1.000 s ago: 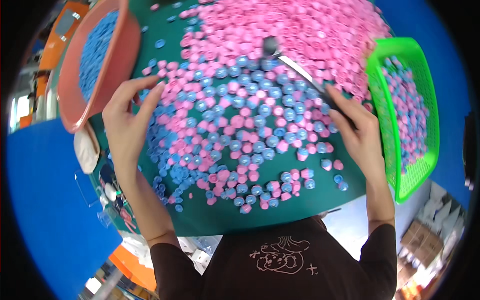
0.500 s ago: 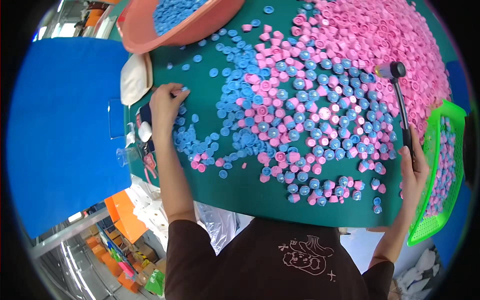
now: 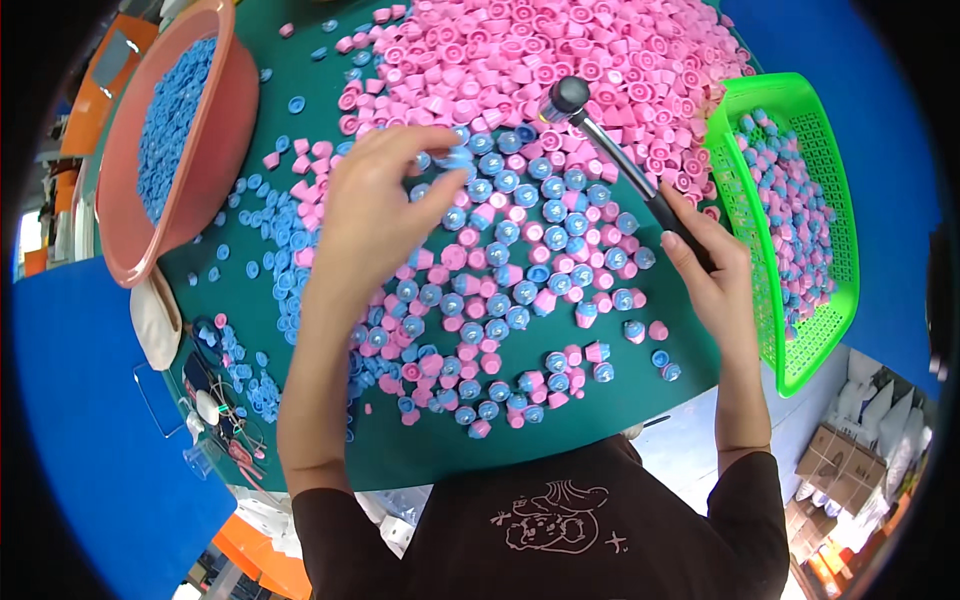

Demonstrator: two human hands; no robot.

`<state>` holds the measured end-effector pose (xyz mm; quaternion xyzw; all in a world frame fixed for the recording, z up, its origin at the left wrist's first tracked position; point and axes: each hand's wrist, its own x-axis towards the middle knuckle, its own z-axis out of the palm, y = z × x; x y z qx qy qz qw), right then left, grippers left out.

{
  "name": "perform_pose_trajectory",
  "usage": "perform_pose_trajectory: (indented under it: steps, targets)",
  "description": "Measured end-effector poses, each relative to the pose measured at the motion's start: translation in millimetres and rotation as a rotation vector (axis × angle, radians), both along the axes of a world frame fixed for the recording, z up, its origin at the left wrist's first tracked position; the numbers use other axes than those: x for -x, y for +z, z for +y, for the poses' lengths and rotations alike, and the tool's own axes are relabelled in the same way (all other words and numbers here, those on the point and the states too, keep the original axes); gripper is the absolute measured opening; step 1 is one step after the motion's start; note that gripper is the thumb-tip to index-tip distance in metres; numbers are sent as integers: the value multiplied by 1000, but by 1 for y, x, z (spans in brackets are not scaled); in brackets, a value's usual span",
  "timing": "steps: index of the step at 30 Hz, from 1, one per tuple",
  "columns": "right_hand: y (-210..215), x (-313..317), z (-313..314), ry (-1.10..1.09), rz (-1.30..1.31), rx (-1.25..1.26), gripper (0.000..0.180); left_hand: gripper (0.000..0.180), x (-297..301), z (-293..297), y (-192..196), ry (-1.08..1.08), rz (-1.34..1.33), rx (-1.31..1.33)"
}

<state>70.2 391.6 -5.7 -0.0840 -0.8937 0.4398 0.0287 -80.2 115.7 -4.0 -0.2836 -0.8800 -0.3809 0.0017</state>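
My left hand [image 3: 375, 205] reaches over the green table, thumb and fingers pinched around a small blue cap [image 3: 457, 158], which is a little blurred. Beneath and beside it lie many pink cups with blue caps on them [image 3: 497, 254], glossy on top. My right hand [image 3: 715, 265] is closed round the black handle of a hammer [image 3: 612, 150]. The hammer is tilted up and to the left, its black head above the near edge of a large heap of plain pink cups [image 3: 640, 50].
At the far left a salmon-coloured basin [image 3: 245, 100] holds blue caps. Loose blue caps [image 3: 285, 235] are spread left of the pink cups. A bright green basket [image 3: 845, 250] of pink-and-blue pieces stands on the right. Scissors and cords [image 3: 240, 450] lie by the table's left edge.
The view has swung to the right. My left hand has moved from the loose blue caps at the left to above the capped pink cups; my right hand still grips the hammer.
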Motion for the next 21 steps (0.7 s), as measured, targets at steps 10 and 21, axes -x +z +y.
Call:
perform_pose_trajectory:
  steps: [10,21]
  targets:
    - [-7,1,8,8,-28,-28,43,23,11,53,-15,-289,-54,179]
    - [-9,-8,15,-40,-11,40,43,22,19,59,-14,-159,65,165]
